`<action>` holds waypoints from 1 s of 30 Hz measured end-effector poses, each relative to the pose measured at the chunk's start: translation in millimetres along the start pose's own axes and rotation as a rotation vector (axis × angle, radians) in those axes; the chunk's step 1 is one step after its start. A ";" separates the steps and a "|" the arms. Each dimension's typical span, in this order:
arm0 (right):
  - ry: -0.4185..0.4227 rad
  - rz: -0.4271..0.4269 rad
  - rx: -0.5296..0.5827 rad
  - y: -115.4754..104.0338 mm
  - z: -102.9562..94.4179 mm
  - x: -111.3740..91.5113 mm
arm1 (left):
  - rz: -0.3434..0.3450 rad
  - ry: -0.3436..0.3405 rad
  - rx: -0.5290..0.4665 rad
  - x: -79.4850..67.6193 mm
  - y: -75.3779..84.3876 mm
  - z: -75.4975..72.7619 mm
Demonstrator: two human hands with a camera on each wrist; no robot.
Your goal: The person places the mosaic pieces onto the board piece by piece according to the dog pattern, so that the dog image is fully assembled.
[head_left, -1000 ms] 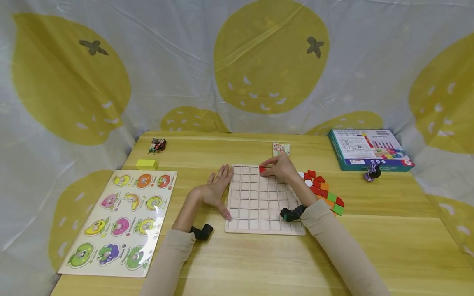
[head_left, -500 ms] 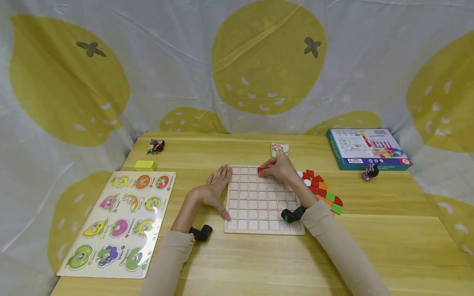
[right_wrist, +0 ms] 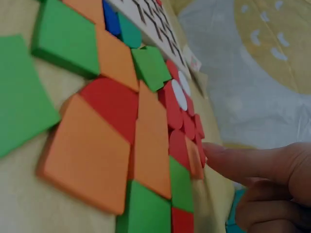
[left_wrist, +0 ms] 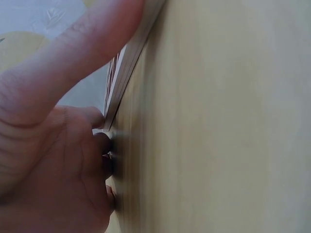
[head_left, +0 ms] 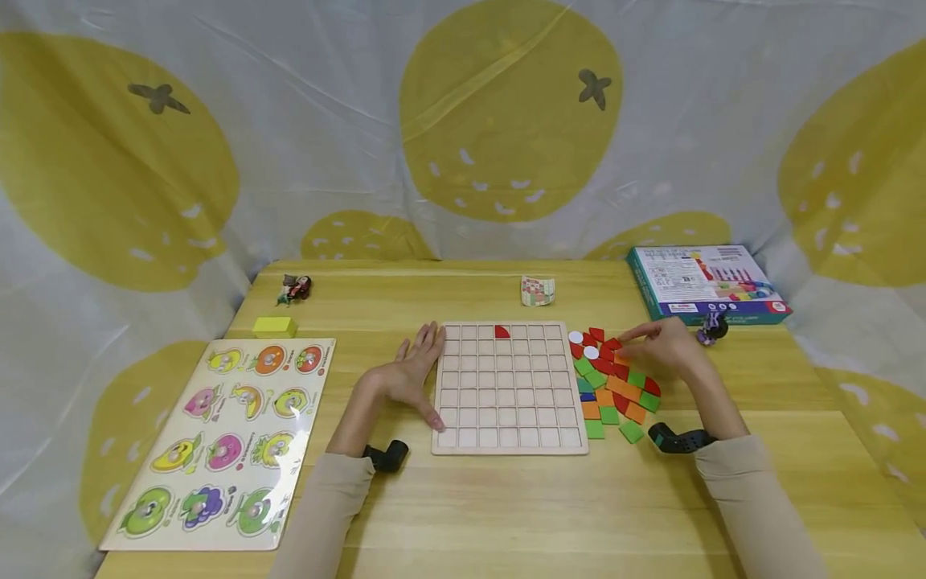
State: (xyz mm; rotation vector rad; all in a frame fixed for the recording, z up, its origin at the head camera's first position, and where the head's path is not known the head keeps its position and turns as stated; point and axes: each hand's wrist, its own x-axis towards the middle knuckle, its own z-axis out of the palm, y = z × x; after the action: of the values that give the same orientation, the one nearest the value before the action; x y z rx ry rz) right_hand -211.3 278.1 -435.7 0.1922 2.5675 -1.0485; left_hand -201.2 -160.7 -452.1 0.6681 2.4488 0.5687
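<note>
two hands. left hand (head_left: 405, 378) spread, thumb and fingertips at the left edge of one grid board (head_left: 497, 397), seven cells by seven. one red quarter-circle tile (head_left: 502, 332) in the far row, fourth cell from left. right hand (head_left: 669, 346): one finger stretched to touch a red tile (head_left: 612, 343) at the far side of the tile pile (head_left: 623, 389); two white discs (head_left: 591, 352) in it. on tabletop (head_left: 463, 515): one fruit board (head_left: 285, 478), twelve fruits; one yellow block (head_left: 274, 327); one printed card (head_left: 538, 291); one box (head_left: 705, 281), heading probably "five sets of column…", finer print blurred.
</note>
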 end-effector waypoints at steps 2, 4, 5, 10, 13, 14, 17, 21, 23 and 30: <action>-0.017 0.025 -0.010 8.4 -0.3 -2.5 | 0.007 0.002 -0.001 -0.1 -0.6 -0.3; -0.023 0.042 0.004 14.0 0.7 -1.8 | 0.005 0.001 0.003 -0.4 -0.6 -0.8; -0.016 0.040 0.012 15.9 1.5 -0.7 | 0.002 0.000 0.007 -0.8 -0.2 -1.1; 0.047 0.010 0.059 19.4 3.1 8.7 | -0.006 0.001 0.016 -0.9 0.0 -0.9; 0.078 -0.008 0.062 19.3 2.7 10.6 | -0.002 -0.001 0.015 -0.1 -0.2 0.6; 0.077 -0.004 0.065 19.5 2.4 10.4 | 0.000 -0.002 0.016 0.1 0.0 0.9; 0.040 0.008 0.050 20.4 1.2 8.4 | 0.003 -0.010 0.011 0.6 0.6 1.7; 0.015 -0.045 0.017 20.4 -0.2 6.5 | -0.001 -0.008 0.003 -0.1 0.8 1.2; 0.031 -0.101 -0.004 18.7 -0.5 5.1 | 0.000 -0.004 0.001 -0.7 0.5 1.1; 0.045 -0.195 0.056 -13.7 13.0 5.9 | 0.004 -0.003 0.000 -1.3 -0.1 0.5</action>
State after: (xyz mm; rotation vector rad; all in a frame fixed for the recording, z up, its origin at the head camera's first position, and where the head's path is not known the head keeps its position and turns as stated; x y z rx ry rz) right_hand -216.7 259.1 -437.6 -0.0225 2.6404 -1.1987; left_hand -200.0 -161.4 -452.0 0.6729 2.4454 0.5687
